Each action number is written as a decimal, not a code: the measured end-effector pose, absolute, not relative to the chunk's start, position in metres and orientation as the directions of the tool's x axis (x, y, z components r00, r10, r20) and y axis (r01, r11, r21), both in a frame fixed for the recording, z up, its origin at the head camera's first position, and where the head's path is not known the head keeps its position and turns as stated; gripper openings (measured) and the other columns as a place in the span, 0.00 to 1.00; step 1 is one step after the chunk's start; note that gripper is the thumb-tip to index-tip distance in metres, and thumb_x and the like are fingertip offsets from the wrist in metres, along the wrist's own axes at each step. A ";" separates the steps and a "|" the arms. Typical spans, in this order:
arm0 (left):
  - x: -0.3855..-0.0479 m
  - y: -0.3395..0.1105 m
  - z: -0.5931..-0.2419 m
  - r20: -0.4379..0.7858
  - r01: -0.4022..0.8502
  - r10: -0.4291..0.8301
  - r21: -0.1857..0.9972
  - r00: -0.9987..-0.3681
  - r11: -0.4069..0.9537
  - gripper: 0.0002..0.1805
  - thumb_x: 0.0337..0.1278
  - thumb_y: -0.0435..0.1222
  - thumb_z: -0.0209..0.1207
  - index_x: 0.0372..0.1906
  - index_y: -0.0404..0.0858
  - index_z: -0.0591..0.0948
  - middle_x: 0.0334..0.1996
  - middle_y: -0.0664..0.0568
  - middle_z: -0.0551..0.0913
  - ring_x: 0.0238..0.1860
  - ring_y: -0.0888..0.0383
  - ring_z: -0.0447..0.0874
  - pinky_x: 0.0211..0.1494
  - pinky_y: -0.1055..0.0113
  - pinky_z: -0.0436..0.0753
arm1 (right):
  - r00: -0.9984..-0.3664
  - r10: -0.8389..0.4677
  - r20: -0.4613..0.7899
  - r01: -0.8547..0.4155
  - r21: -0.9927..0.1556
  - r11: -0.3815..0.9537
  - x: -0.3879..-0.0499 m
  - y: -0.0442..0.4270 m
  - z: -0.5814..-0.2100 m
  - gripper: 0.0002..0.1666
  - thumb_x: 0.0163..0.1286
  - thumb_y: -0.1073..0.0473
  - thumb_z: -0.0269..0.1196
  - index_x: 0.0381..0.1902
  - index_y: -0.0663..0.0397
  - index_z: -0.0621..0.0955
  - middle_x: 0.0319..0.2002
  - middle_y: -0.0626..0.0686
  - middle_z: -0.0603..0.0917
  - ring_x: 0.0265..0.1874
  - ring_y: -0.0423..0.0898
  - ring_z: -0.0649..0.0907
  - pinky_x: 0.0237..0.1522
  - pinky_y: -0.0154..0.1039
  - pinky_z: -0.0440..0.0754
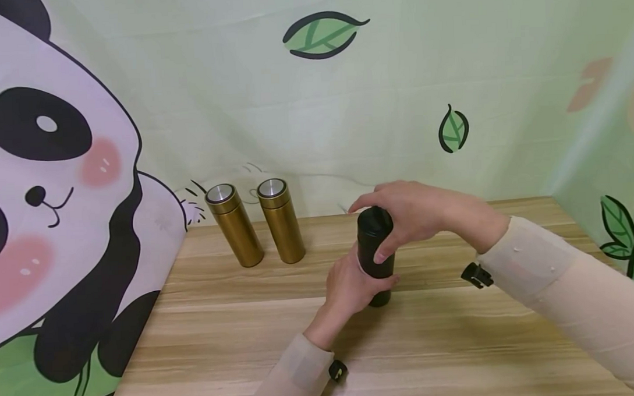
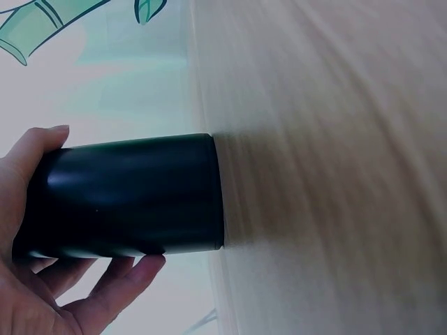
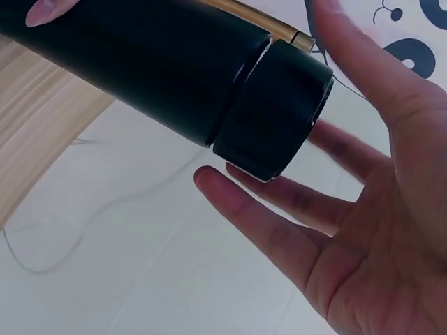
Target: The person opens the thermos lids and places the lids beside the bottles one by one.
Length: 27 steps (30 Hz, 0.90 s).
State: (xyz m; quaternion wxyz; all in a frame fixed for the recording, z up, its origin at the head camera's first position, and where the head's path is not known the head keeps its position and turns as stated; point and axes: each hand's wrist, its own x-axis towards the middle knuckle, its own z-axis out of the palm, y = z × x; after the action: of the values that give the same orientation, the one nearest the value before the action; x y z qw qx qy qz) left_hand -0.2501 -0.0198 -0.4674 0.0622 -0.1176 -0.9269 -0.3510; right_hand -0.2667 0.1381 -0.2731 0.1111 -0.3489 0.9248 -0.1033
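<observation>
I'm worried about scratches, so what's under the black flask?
The table shows around the base of the flask. The patch directly beneath is covered, so scratches there can't be seen.

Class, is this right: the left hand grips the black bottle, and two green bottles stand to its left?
No: the two bottles to the left are gold, as the head view shows. The left hand does grip the black bottle.

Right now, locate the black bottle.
In the head view, the black bottle stands on the wooden table, right of both gold bottles, gripped by the left hand.
</observation>
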 end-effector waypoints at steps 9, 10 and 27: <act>-0.248 -0.018 -0.467 0.132 0.200 0.150 0.660 -0.980 0.725 0.46 0.43 0.61 0.77 0.66 0.46 0.74 0.51 0.51 0.87 0.49 0.50 0.85 0.46 0.57 0.81 | -0.833 -0.536 -0.136 -0.517 -0.151 0.843 -0.264 0.133 -0.276 0.60 0.57 0.18 0.65 0.74 0.55 0.72 0.62 0.61 0.84 0.63 0.61 0.82 0.64 0.58 0.79; -0.248 -0.018 -0.466 0.124 0.195 0.151 0.664 -0.981 0.722 0.46 0.43 0.61 0.77 0.67 0.46 0.74 0.52 0.51 0.87 0.50 0.50 0.85 0.48 0.56 0.81 | -0.844 -0.520 -0.134 -0.503 -0.138 0.853 -0.263 0.133 -0.276 0.60 0.57 0.18 0.64 0.72 0.56 0.73 0.61 0.61 0.85 0.61 0.60 0.83 0.63 0.57 0.80; -0.248 -0.021 -0.468 0.149 0.230 0.176 0.678 -0.973 0.698 0.48 0.44 0.59 0.77 0.69 0.44 0.72 0.54 0.52 0.87 0.50 0.52 0.86 0.49 0.59 0.82 | -0.882 -0.470 -0.023 -0.469 -0.028 0.883 -0.259 0.119 -0.290 0.42 0.58 0.17 0.62 0.19 0.50 0.76 0.20 0.48 0.73 0.24 0.47 0.74 0.24 0.39 0.68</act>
State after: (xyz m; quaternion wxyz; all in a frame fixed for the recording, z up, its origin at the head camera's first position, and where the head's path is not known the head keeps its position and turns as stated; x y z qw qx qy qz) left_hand -0.2478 -0.0208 -0.4683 0.0361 -0.1103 -0.9207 -0.3725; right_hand -0.2588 0.1185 -0.2900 0.0147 -0.2421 0.9701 -0.0108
